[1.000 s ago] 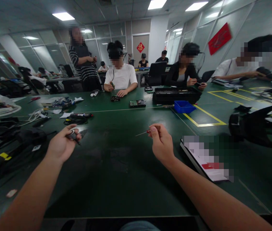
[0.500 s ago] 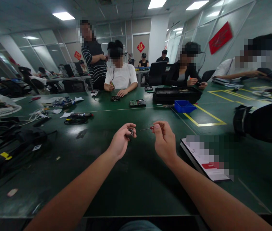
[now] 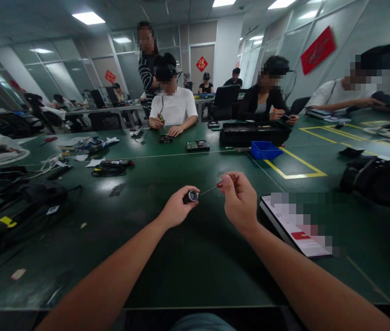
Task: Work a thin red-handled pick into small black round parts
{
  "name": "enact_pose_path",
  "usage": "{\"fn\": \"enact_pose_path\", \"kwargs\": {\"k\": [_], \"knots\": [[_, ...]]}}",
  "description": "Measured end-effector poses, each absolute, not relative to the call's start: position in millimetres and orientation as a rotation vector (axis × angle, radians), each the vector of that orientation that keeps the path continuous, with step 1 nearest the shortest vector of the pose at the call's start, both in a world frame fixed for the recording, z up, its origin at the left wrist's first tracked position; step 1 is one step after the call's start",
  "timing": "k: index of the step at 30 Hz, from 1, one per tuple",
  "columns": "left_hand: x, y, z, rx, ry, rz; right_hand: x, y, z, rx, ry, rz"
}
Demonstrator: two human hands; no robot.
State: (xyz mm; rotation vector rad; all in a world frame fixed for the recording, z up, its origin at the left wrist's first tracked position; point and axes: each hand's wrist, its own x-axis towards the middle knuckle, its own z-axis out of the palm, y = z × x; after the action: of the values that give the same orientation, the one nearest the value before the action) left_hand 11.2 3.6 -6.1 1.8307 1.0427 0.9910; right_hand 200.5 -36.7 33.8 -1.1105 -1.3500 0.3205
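Observation:
My left hand [image 3: 176,209] is closed around a small round dark metal part [image 3: 192,196], held just above the green table [image 3: 167,257]. My right hand [image 3: 239,202] pinches a thin screwdriver [image 3: 219,185] with a reddish handle. Its fine shaft slants down and left, and the tip meets the round part. Both hands hover near the middle of the table, a short way apart.
A flat device with a white and red screen [image 3: 298,225] lies right of my right hand. Black bags and cables [image 3: 25,202] crowd the left side; dark gear [image 3: 374,179] sits at the right. Farther off are a blue bin [image 3: 264,150], a black tray [image 3: 253,133], circuit boards [image 3: 197,146] and several seated people.
My left hand has carried the small round part from the left of the table to the centre, up to the screwdriver tip. My right hand stayed nearly in place.

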Motion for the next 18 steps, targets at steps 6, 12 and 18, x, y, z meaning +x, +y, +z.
{"fn": "enact_pose_path", "kwargs": {"k": [6,12,18], "knots": [[11.5,4.8,-8.0,1.822,1.063,1.017,198.0,-34.8,29.2,-1.071,-1.459,0.424],[10.9,4.8,-10.9,1.809,1.050,1.027,199.1,-35.6,28.6,-1.126,-1.501,0.389],[10.4,7.5,-14.5,1.820,1.021,1.061,198.4,-35.9,31.9,-1.178,-1.567,0.309]]}}
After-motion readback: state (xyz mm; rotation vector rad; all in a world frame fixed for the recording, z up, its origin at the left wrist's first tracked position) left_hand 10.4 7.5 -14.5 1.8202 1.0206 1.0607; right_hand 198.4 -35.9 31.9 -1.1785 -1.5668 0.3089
